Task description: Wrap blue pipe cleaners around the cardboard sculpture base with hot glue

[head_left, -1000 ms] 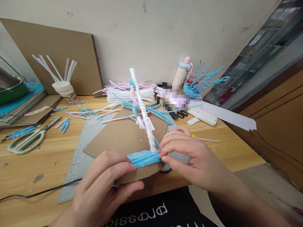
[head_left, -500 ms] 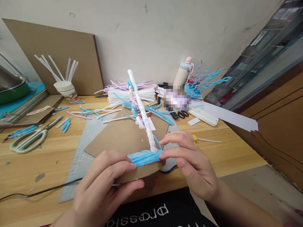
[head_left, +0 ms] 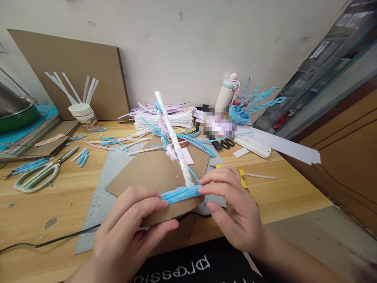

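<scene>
My left hand is closed around the left side of a cardboard base, fingers on top and thumb at the lower edge. Blue pipe cleaners lie side by side across the base. From its far side rises a tilted stick wrapped in white pipe cleaner, with pink and blue fuzzy pieces along its left. My right hand rests its fingertips on the right end of the blue strands, its thumb held apart. Behind that hand a yellow glue gun is partly hidden.
A cardboard sheet lies on a grey cutting mat. Green-handled scissors and cut blue pieces are on the left. Farther back stand paper cups, white pipe cleaner bundles and a bottle. A black cord crosses the front.
My right thumb has come away from the blue strands, while the fingertips stay there. The stick's top has tipped left, and more of the glue gun shows. My left hand keeps its grip.
</scene>
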{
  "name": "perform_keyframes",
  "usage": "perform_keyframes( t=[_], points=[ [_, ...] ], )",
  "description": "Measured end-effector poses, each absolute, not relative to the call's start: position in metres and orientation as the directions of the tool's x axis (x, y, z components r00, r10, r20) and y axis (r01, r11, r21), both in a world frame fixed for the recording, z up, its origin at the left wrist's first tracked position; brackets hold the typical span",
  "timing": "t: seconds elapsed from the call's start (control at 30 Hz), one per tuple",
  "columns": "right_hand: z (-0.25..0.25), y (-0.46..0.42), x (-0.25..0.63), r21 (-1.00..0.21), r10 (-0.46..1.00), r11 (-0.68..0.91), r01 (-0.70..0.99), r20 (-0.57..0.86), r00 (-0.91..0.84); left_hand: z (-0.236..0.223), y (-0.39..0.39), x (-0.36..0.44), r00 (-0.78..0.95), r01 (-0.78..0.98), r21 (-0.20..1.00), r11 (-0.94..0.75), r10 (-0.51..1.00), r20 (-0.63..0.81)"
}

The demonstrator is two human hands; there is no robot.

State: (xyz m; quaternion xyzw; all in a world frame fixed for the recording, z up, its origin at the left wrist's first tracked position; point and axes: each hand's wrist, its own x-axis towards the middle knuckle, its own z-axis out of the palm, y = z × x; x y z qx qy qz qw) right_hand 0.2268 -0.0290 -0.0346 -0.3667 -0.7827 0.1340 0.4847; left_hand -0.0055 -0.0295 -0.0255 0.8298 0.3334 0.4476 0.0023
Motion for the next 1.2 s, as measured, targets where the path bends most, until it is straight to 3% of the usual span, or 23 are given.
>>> perform_keyframes(
  t=[0.27,0.5,0.83,0.9,1.1,1.2],
  points=[
    [-0.033,-0.027,0.227,-0.516,0.691,0.701,0.492,0.662,-0.291,-0.024,-0.03,-0.004,0.371,0.557,0.302,-0.773,0.558,0.743],
    [-0.029,-0.025,0.227,-0.543,0.721,0.685,0.486,0.603,-0.342,-0.026,-0.031,-0.004,0.391,0.536,0.304,-0.787,0.551,0.737],
    [-0.013,-0.03,0.225,-0.342,0.687,0.698,0.629,0.566,-0.456,-0.023,-0.032,0.002,0.383,0.551,0.299,-0.779,0.555,0.739],
    [-0.011,-0.029,0.227,-0.375,0.701,0.697,0.612,0.539,-0.467,-0.022,-0.032,0.001,0.405,0.539,0.288,-0.792,0.543,0.736],
    [-0.016,-0.021,0.238,-0.712,0.81,0.568,0.413,0.395,-0.433,-0.021,-0.035,-0.003,0.443,0.517,0.278,-0.81,0.531,0.722],
    [-0.018,-0.021,0.239,-0.761,0.824,0.536,0.364,0.379,-0.421,-0.02,-0.036,-0.003,0.449,0.515,0.279,-0.811,0.532,0.718]
  ],
)
